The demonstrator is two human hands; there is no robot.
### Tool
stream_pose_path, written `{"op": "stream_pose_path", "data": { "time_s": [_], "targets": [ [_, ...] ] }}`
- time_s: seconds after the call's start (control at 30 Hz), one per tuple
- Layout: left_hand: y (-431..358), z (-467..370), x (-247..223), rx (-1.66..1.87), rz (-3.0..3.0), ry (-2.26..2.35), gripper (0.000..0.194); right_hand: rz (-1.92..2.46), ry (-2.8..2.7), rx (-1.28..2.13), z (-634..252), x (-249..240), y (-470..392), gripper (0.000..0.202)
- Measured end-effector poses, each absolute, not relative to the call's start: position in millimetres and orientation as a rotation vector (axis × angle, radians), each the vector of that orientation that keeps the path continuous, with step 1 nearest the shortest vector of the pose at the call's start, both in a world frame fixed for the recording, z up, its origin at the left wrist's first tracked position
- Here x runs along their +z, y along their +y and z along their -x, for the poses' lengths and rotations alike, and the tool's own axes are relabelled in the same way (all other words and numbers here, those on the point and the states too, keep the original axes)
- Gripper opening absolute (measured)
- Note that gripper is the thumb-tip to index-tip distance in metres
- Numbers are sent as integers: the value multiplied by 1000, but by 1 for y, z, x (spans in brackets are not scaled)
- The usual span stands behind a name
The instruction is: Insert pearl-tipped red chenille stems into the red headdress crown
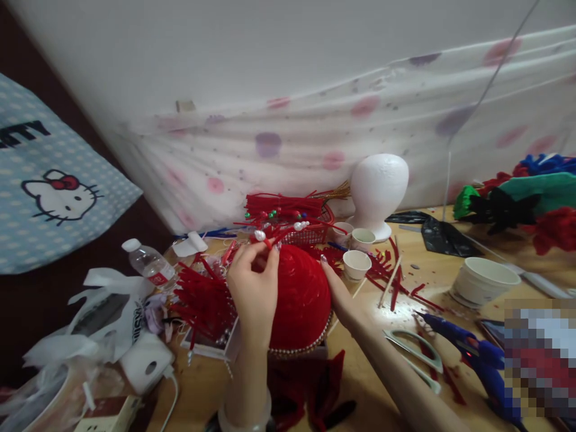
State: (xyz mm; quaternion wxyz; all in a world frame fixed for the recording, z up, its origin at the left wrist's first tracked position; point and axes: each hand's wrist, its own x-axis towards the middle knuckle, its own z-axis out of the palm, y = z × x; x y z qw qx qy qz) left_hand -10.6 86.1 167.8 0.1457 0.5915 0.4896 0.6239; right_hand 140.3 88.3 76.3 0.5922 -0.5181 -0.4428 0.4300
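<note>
A red fuzzy cap (pixel 303 300), domed and edged with a string of small beads, stands in front of me. At its upper left, my left hand (pixel 254 276) pinches a red fuzzy stem between thumb and fingertips. White pearl beads (pixel 260 235) show just above that pinch, and thin red stems (pixel 288 231) with more pearls stick up from the cap's top. My right hand (pixel 341 300) is wrapped against the cap's right side, steadying it; most of its fingers are hidden behind the dome.
A blue glue gun (pixel 468 342) and scissors (pixel 416 354) lie at right. Paper cups (pixel 357 264) and a white foam head (pixel 379 192) stand behind. Red fuzzy strips (pixel 202 300) sit left, near a water bottle (pixel 150 264). A red basket (pixel 310 231) holds fuzzy stems.
</note>
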Motion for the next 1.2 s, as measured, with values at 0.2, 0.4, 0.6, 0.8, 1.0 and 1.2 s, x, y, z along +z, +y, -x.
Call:
{"op": "stream_pose_path", "data": {
  "time_s": [0.2, 0.4, 0.6, 0.8, 1.0, 1.2],
  "targets": [
    [79, 17, 128, 1806, -1498, 1488, 17, 1435, -1093, 944, -146, 60, 84, 41],
    [87, 21, 123, 1817, -1404, 1421, 14, 1505, -1038, 917, -142, 66, 80, 42],
    [75, 3, 140, 1795, -1486, 1478, 14, 1414, -949, 1009, -154, 63, 79, 52],
    [72, -19, 151, 1652, -1722, 1667, 21, 1419, -890, 1043, -162, 49, 87, 50],
    [82, -8, 142, 1654, -1593, 1574, 20, 1434, -856, 1083, -165, 48, 90, 41],
    [81, -8, 146, 1600, -1608, 1580, 22, 1380, -770, 1174, -161, 54, 87, 28]
  ]
}}
